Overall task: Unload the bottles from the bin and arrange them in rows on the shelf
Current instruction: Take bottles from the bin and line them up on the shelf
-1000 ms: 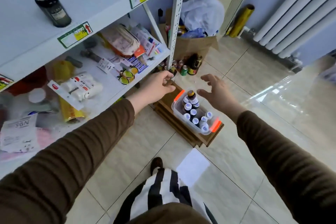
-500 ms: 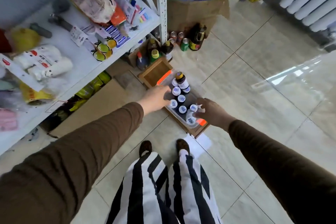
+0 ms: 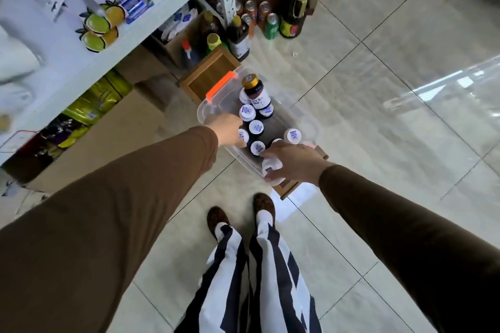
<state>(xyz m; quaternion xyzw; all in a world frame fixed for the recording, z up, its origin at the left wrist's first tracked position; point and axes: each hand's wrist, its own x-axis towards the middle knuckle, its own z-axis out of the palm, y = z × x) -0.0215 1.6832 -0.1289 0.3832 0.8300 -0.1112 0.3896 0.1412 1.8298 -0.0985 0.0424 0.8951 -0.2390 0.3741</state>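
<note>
Reaching into clear bin (image 3: 308, 123): right hand (image 3: 293, 161) grasping white-capped bottle (image 3: 271, 166); left hand (image 3: 228, 127) among bottles, grip indiscernible.

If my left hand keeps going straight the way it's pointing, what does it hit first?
Most likely the white-capped bottles in the clear bin: the left hand points right at that cluster, though depth is hard to judge.

Your reference is the clear bin (image 3: 308, 123), which sits on a wooden tray (image 3: 213, 77) on the tiled floor. Inside it stand dark bottles (image 3: 256, 127) with white caps, plus one taller gold-capped bottle (image 3: 250, 82) at its far end. Your left hand (image 3: 228, 127) reaches in over its left wall. Your right hand (image 3: 295, 161) is at its near corner, fingers touching a white cap (image 3: 272, 165). The shelf (image 3: 113, 54) stands left of the bin.
</note>
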